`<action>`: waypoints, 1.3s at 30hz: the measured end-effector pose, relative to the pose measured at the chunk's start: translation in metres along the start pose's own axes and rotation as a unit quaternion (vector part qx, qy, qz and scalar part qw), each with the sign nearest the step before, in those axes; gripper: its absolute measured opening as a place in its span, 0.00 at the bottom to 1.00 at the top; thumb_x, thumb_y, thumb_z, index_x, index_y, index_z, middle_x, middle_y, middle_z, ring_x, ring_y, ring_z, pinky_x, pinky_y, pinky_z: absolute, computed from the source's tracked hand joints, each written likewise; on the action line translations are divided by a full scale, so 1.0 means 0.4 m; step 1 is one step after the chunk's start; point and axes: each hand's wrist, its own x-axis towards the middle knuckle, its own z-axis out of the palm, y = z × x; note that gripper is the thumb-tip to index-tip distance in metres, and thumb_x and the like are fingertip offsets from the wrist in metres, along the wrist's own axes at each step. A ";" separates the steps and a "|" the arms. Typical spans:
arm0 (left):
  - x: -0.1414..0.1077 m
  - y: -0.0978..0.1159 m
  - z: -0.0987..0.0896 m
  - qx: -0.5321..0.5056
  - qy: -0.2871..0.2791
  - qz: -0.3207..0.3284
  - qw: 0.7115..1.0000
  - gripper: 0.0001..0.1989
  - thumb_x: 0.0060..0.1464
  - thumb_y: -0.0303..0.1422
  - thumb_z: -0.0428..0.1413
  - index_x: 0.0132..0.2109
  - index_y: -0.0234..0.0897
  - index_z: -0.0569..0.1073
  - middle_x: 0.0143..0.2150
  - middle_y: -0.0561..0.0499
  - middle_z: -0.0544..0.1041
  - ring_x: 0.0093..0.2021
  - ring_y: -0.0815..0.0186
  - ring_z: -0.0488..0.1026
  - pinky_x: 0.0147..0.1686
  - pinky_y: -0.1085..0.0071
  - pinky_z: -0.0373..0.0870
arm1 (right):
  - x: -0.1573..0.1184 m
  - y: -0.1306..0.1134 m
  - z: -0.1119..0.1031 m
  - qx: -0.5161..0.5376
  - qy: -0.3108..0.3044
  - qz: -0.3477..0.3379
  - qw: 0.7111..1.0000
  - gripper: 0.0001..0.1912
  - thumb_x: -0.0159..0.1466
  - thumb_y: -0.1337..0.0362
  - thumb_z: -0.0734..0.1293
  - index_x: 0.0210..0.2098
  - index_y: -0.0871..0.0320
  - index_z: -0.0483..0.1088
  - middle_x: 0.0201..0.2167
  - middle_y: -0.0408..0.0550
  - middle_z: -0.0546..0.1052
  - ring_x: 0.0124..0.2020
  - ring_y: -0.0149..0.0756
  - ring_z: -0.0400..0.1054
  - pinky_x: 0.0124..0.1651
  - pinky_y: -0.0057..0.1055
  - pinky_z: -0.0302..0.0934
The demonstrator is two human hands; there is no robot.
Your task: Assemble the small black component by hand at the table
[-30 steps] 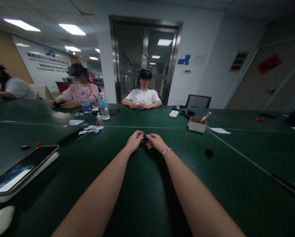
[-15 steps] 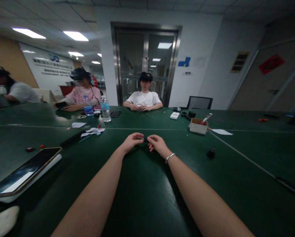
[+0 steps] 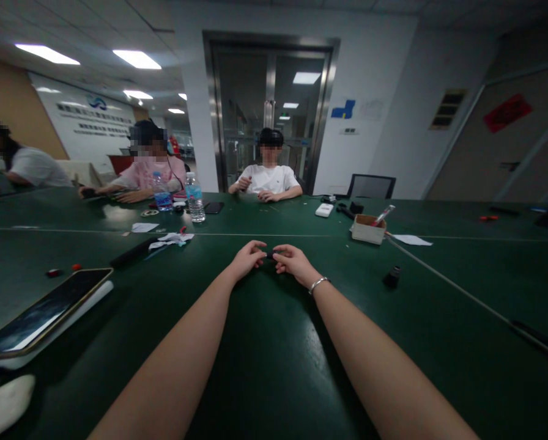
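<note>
Both arms reach forward over the dark green table. Between my fingertips is a small dark object, too small to name. My left hand pinches its left end, with the fingers curled. From the other side my right hand, with a silver bangle on its wrist, grips the dark object's right end. The fingers hide part of it. To the right a small black bottle-like item stands on the table.
On the left lie a smartphone on a white box, a black stick-like item and crumpled paper. Water bottles stand farther back. A small open box holds a pen. A person sits opposite; others sit left.
My hands stay nearly in place, the fingers shifting slightly on the small dark object. Across the table, one person has raised a hand. The view has tilted down slightly.
</note>
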 end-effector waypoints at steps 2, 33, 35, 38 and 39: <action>0.000 0.003 -0.004 0.000 -0.001 -0.003 1.000 0.15 0.48 0.30 0.58 0.45 0.34 0.71 0.29 0.54 0.71 0.25 0.74 0.68 0.24 0.77 0.62 | 0.000 0.000 -0.001 0.004 0.000 0.001 1.000 0.12 0.55 0.73 0.70 0.39 0.61 0.68 0.21 0.40 0.72 0.18 0.24 0.67 0.20 0.21 0.67; -0.002 0.002 -0.004 0.041 -0.016 0.003 0.999 0.14 0.47 0.33 0.57 0.43 0.35 0.73 0.36 0.49 0.74 0.26 0.74 0.68 0.24 0.77 0.62 | -0.008 -0.010 0.000 0.066 0.010 0.030 0.997 0.08 0.59 0.75 0.68 0.39 0.65 0.70 0.29 0.49 0.77 0.25 0.30 0.74 0.32 0.26 0.73; -0.002 0.002 -0.005 0.039 -0.015 0.006 0.999 0.13 0.48 0.32 0.56 0.42 0.34 0.73 0.33 0.50 0.73 0.25 0.74 0.67 0.24 0.77 0.62 | -0.009 -0.011 0.000 0.064 0.009 0.033 0.997 0.07 0.59 0.75 0.67 0.39 0.65 0.70 0.30 0.50 0.77 0.25 0.30 0.74 0.32 0.25 0.72; 0.001 0.002 -0.002 0.029 -0.012 0.001 0.999 0.12 0.51 0.35 0.54 0.40 0.32 0.73 0.26 0.53 0.70 0.23 0.73 0.66 0.23 0.76 0.61 | -0.010 -0.012 0.001 0.064 0.008 0.033 0.997 0.07 0.59 0.75 0.67 0.38 0.65 0.70 0.29 0.50 0.77 0.24 0.30 0.74 0.31 0.25 0.72; 0.002 0.001 -0.001 0.027 -0.013 0.000 1.000 0.12 0.51 0.36 0.53 0.39 0.33 0.73 0.25 0.53 0.70 0.22 0.73 0.65 0.22 0.77 0.61 | -0.009 -0.011 0.001 0.066 0.008 0.031 0.997 0.07 0.59 0.75 0.67 0.37 0.65 0.70 0.29 0.50 0.77 0.24 0.30 0.74 0.30 0.25 0.72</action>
